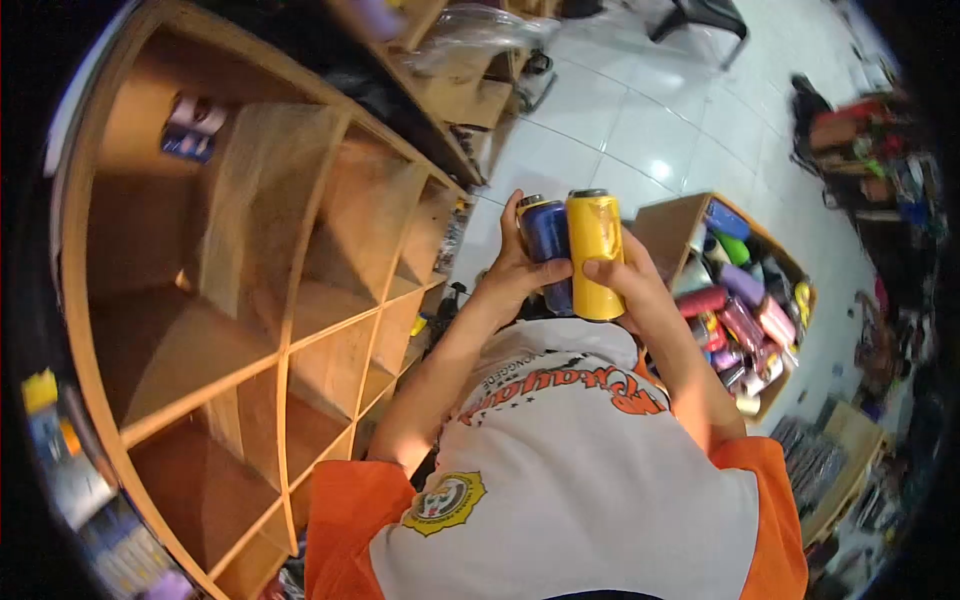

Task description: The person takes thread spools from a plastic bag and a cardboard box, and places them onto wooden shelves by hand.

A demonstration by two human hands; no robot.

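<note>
In front of my chest I hold upright cylinders that look like thread spools. My left hand is closed around a dark blue thread spool, its thumb across the front. Behind the blue one, the dark top of another spool with a yellowish edge shows, mostly hidden. My right hand grips a yellow thread spool with a dark top end, thumb pressed on its side. The blue and yellow spools stand side by side, close together.
A wooden shelf unit with square compartments fills the left side; a small printed pack sits in one compartment. At right, a cardboard box holds several colourful spools. A black chair stands on the tiled floor.
</note>
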